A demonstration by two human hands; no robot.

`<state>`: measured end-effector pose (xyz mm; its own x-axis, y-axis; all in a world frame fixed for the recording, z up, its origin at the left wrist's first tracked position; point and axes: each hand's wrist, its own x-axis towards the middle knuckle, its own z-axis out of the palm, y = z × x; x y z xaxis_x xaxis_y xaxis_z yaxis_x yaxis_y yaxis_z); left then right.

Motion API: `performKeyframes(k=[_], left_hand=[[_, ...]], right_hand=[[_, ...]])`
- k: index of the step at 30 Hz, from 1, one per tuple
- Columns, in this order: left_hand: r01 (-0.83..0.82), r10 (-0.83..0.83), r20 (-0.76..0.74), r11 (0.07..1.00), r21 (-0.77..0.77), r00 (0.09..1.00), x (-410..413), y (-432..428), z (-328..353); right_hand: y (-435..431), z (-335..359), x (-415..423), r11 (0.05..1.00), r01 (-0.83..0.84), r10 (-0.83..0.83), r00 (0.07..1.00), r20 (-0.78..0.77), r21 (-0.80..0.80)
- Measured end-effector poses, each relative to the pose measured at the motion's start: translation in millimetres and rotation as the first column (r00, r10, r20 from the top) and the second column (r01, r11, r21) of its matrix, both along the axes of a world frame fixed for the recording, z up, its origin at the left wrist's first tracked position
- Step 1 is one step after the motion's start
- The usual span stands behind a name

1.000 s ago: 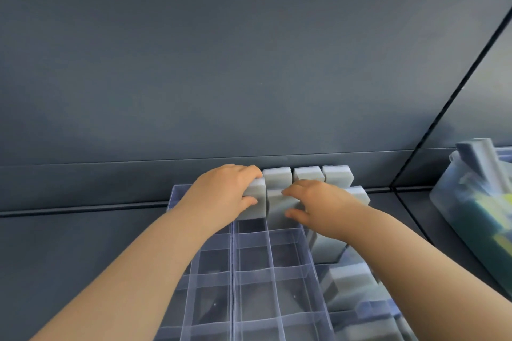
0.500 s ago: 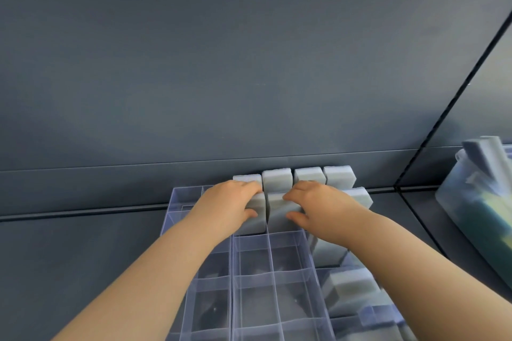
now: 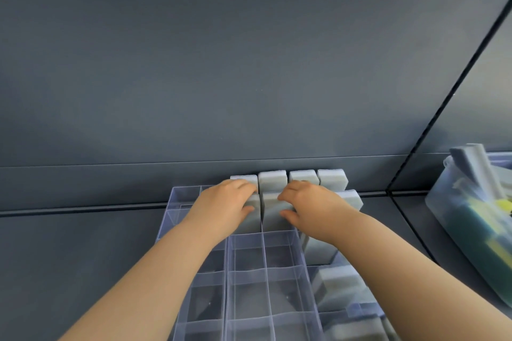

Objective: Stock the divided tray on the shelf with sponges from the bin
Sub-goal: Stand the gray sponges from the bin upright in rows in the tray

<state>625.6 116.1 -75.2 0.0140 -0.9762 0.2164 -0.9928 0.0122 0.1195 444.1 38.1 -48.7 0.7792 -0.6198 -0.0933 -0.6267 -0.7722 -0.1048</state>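
Likely light, soft and squashy, the left sponge point(image 3: 255, 220) sits pinched under the curled left grip point(image 3: 224, 207) and the right sponge point(image 3: 273, 214) under the right grip point(image 3: 311, 207), both upright in the tray point(image 3: 181, 194), best held gently by broad faces.

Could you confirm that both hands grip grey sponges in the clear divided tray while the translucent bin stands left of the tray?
Not quite: the head view shows the translucent plastic bin at the right of the clear divided plastic tray, not the left. The left hand and the right hand do each grip a grey rectangular sponge in it.
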Motion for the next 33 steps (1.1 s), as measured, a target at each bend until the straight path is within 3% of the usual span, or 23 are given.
performKeyframes(k=[7, 14, 24, 33], left_hand=[[-0.042, 0.068, 0.095, 0.968, -0.248, 0.993, -18.3, 56.1, 47.5], [-0.122, 0.135, 0.041, 0.964, -0.238, 0.99, -43.4, 118.6, 37.5], [0.021, 0.002, 0.093, 0.969, -0.248, 0.996, -78.3, 225.9, 23.8], [0.192, -0.202, -0.026, 0.958, -0.212, 0.979, -145.9, 281.2, -10.3]], right_hand=[[20.2, -4.1, -21.1, 1.0, -0.028, 0.03, 0.986, 0.165, -0.011], [66.2, -0.8, -50.2, 1.0, -0.011, 0.01, 0.953, 0.304, 0.001], [215.6, -13.5, -80.5, 0.977, 0.199, -0.126, 0.836, 0.534, -0.08], [321.9, -47.7, -178.7, 0.873, 0.486, -0.452, 0.777, 0.438, 0.039]])
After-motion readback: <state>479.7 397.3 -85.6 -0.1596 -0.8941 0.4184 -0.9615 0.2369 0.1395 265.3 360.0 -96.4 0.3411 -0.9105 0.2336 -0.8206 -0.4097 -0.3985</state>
